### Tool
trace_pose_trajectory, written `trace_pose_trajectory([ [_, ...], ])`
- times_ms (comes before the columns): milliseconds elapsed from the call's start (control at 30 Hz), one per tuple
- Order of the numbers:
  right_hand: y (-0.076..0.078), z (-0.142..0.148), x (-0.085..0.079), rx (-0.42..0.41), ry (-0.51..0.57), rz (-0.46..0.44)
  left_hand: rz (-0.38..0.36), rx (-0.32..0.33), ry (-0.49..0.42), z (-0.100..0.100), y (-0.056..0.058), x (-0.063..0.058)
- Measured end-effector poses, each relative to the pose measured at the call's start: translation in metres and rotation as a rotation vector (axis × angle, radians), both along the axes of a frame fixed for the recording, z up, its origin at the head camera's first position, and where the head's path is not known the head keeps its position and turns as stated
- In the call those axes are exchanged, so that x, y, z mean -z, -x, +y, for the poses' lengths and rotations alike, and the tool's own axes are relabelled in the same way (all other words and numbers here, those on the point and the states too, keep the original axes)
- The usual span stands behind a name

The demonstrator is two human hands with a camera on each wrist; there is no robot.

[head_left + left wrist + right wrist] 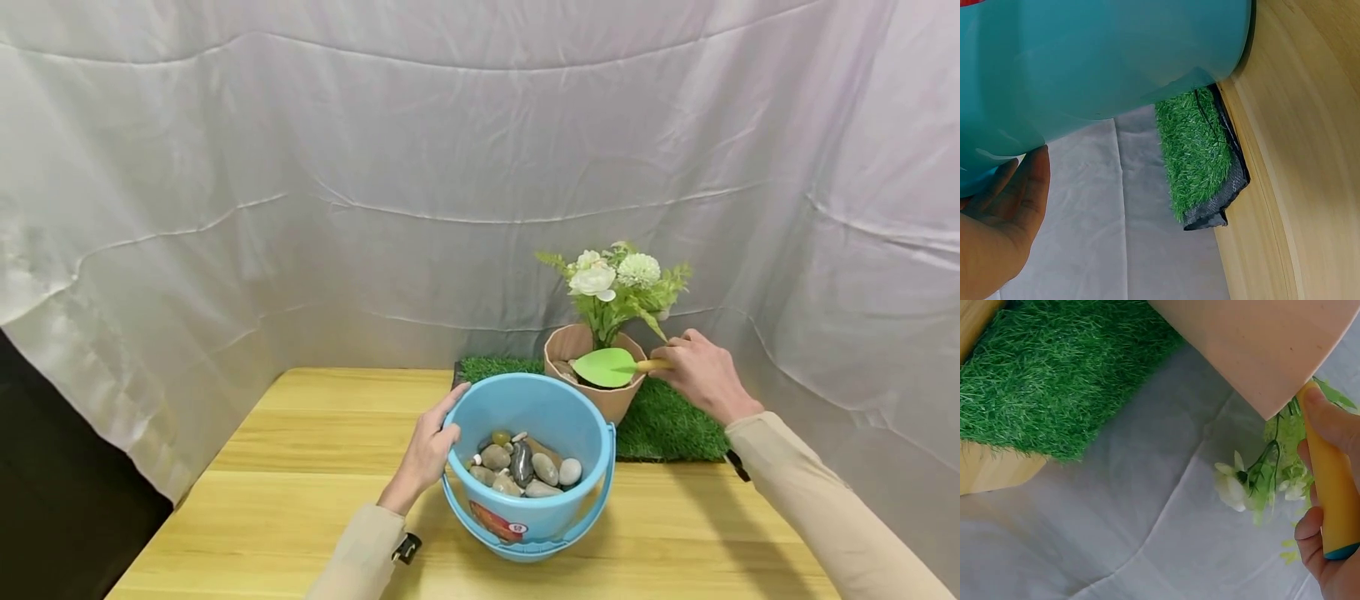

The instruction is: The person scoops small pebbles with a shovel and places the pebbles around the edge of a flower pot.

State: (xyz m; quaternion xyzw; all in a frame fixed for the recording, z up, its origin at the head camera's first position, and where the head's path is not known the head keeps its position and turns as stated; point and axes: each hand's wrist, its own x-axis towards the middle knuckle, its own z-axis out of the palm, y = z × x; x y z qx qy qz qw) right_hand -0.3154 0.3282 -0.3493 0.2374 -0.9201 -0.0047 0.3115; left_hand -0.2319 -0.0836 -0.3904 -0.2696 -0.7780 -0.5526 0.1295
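A light-blue bucket (525, 400) with several smooth stones (522, 463) inside stands on the table. My left hand (431, 446) grips its rim at the left side; the left wrist view shows the fingers against the bucket's wall (1116, 56). My right hand (697, 371) holds a toy trowel by its yellow handle (1332, 481). The trowel's green blade (606, 367) lies over the mouth of a pinkish flower pot (611, 402). White flowers (592, 279) with green leaves rise from the pot, and some stones (564, 368) show inside it.
The pot stands on a green turf mat (675, 425) at the back right of the wooden table (315, 483). Grey cloth (412, 167) hangs behind and on both sides. The bucket's handle (540, 546) hangs down at its front.
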Motion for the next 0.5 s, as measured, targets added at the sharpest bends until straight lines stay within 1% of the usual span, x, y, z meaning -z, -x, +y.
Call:
trace_pose_trajectory([
  [267,-0.0022,0.0032,0.0043,-0.003,-0.008,-0.043,-0.001,-0.002,-0.001,0.0005,-0.0004,-0.0016],
  [500,-0.0083,-0.0008,0.0067,0.004,0.056,-0.063,-0.002,-0.004,0.003,0.0013,-0.0017,-0.0013],
])
